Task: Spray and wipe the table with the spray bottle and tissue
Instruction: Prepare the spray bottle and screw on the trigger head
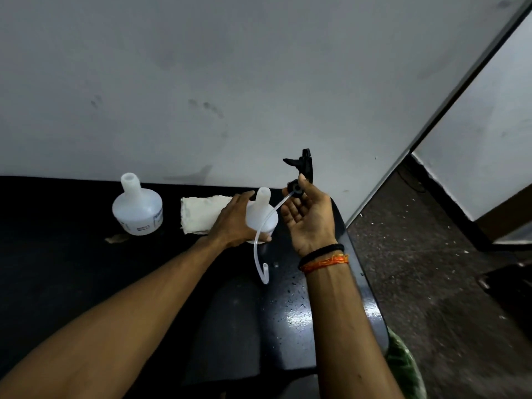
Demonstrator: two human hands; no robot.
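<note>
Black table (86,283): droplets near its right edge. Spray bottle (260,217) stands on it, open-necked, left hand (234,223) wrapped round its body; tissue (201,214) just left. Right hand (309,217) pinches the trigger head (302,168) above-right of the bottle, dip tube (260,249) dangling outside. Recommendation: feed the tube tip into the neck first, then screw down squarely.

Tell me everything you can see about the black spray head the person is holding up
The spray head is black plastic, off its bottle, held in the air by the right hand, fingertips pinching its round screw collar. Its trigger juts left near the top. A clear, curved dip tube hangs from the collar, crossing in front of the open white bottle gripped by the left hand, its hooked end above the black table.
</note>
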